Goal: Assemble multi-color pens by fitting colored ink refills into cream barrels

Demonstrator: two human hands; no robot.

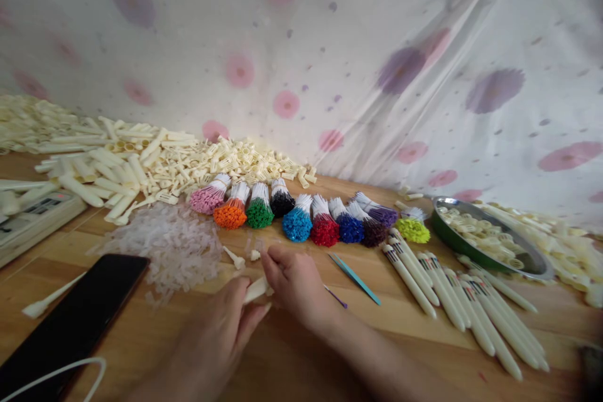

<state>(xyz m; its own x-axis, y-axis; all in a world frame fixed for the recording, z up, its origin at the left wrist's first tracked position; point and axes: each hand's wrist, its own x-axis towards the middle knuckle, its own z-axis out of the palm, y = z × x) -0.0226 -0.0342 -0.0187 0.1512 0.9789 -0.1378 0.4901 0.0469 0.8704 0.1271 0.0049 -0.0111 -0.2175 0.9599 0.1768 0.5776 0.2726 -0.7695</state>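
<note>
Low over the middle of the table, my left hand is closed around a short cream plastic pen part. My right hand is right beside it, its fingers pinched together at the far end of that part; whatever they hold is hidden. Just beyond the hands lie a small cream plunger-like piece and a tiny cream cap. A thin purple-tipped refill rests to the right of my right hand, and blue tweezers lie a little farther right.
Coloured refill bundles stand in a row behind my hands. Clear plastic bits and cream pen parts are heaped left. A phone and power strip lie far left. Finished-looking pens and a green-sided dish sit right.
</note>
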